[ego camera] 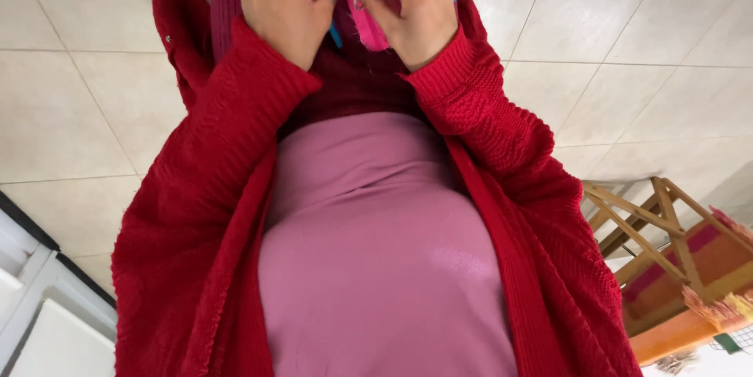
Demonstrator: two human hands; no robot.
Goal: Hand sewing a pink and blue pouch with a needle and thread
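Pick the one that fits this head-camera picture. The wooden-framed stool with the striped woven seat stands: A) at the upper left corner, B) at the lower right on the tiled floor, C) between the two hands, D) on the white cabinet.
B: the wooden-framed stool with the striped woven seat shows at the lower right, on the pale tiled floor, away from both hands.

From where I watch, my two hands (345, 4) sit crowded at twelve o'clock, pressed against the pink item (369, 28) with no gap between them. Open tiled floor (86, 102) lies at nine and two o'clock. A wooden stool (667, 244) blocks four o'clock, and a white cabinet edge (39, 298) closes off eight o'clock.
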